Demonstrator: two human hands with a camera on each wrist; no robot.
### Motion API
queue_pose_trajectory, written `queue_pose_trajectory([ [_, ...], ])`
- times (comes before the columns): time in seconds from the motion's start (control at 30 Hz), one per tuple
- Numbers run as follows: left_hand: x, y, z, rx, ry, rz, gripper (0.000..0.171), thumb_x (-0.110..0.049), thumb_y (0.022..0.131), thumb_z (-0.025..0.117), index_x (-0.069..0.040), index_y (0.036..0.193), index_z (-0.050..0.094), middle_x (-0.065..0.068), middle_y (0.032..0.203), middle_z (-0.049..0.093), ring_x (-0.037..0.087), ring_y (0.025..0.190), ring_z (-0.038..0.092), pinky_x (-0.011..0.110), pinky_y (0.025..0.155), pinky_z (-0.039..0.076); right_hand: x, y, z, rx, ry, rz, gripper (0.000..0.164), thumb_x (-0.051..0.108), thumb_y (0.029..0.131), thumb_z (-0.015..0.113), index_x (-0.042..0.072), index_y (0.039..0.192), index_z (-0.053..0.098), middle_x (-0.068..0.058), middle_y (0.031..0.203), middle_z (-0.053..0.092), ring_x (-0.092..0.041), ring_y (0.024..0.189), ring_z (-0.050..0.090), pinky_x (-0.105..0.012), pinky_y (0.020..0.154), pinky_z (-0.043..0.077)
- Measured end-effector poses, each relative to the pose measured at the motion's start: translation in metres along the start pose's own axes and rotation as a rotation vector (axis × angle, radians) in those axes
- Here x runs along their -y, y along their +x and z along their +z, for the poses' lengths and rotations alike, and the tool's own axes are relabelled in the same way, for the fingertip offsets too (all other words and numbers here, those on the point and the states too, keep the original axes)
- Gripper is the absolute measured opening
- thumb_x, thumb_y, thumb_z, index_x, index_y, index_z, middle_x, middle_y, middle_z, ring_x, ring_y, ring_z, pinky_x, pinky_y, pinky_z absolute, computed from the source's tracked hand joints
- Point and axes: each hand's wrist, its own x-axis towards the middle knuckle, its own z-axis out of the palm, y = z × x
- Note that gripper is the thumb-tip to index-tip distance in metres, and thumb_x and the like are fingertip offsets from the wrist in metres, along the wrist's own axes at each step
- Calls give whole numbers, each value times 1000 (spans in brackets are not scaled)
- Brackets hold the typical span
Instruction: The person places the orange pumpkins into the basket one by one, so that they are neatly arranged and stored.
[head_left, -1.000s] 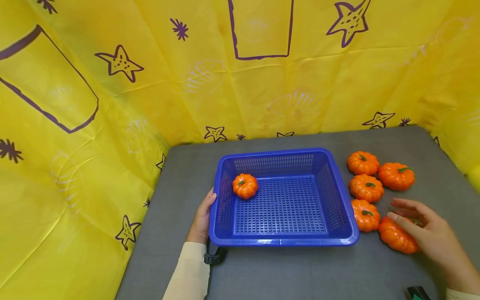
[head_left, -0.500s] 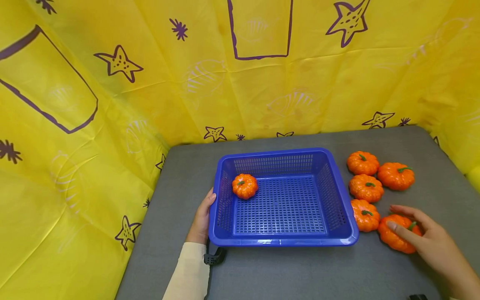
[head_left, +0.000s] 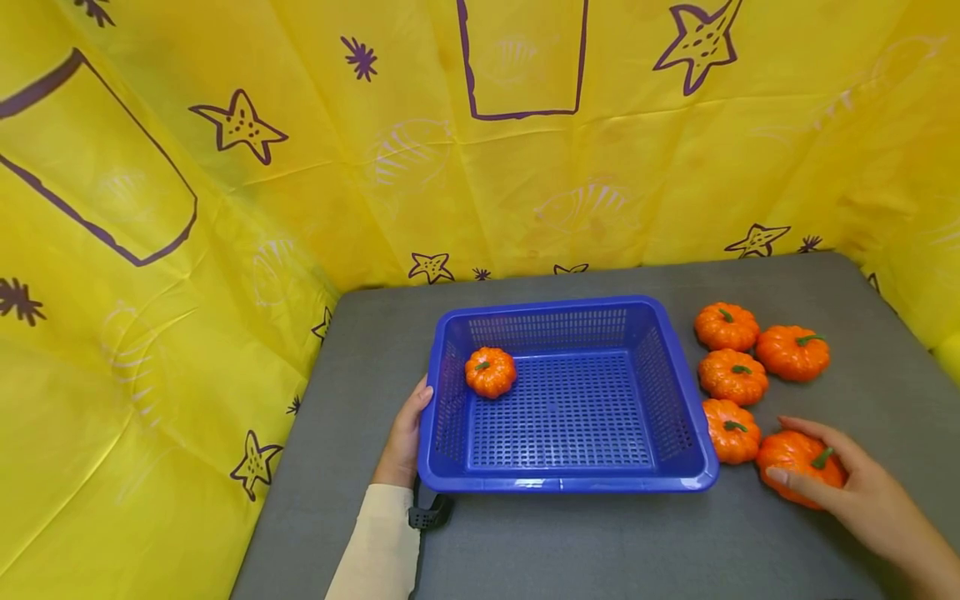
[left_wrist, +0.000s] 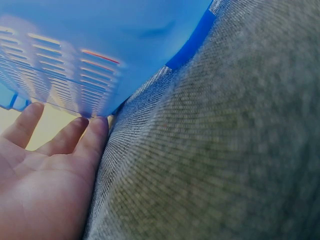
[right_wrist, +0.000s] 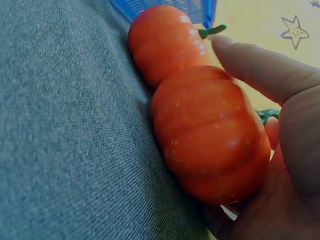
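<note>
A blue plastic basket (head_left: pixel 558 485) stands on the grey table with one small orange pumpkin (head_left: pixel 491 372) inside at its left. At the basket's left side is my left hand (head_left: pixel 405 437), thumb at the rim; in the left wrist view its fairly straight fingers (left_wrist: pixel 95 135) touch the slotted wall. My right hand (head_left: pixel 862 492) holds the front-right pumpkin (head_left: pixel 798 462), thumb on the near side and fingers round the far side. The right wrist view shows this pumpkin (right_wrist: pixel 212 135) low over the cloth, partly hiding the fingers behind it.
To the basket's right several more pumpkins lie close together, the front one (head_left: pixel 731 432) beside the basket rim and another (head_left: pixel 792 352) at the back right. A yellow curtain (head_left: pixel 510 200) with sea drawings surrounds the grey table (head_left: pixel 562 542) at the back and sides.
My right hand has come down and closed round the front-right pumpkin, whose stem now shows between thumb and fingers. The left hand and basket have stayed put.
</note>
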Motion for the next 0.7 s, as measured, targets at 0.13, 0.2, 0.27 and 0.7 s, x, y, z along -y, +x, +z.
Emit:
queue_pose_trajectory([
  [0.13,0,0,0,0,1,-1,68,-44,110,47,-24,173,31,29,159,46,34,123,63,44,99,58,-2,-1,0,6,10,0,69,11,95,85,18,157,56,27,119,56,0,93,57,-17,72,45],
  [0.2,0,0,-1,9,-4,2,68,-43,110,46,-23,173,30,30,158,45,34,123,64,44,99,58,-3,0,0,0,11,-14,69,10,95,86,15,156,56,25,119,56,-1,93,57,-16,72,45],
  [0.27,0,0,-1,18,-6,4,68,-42,110,46,-22,173,29,32,158,45,33,123,64,44,98,58,-3,0,0,-10,2,-24,68,10,94,86,14,155,57,26,119,56,0,94,56,-15,73,44],
  [0.7,1,1,1,3,-9,4,67,-42,109,46,-23,172,32,31,159,44,32,122,64,43,98,58,2,2,-6,-61,18,-22,69,6,95,84,27,156,58,7,89,59,-11,74,55,-23,62,41],
])
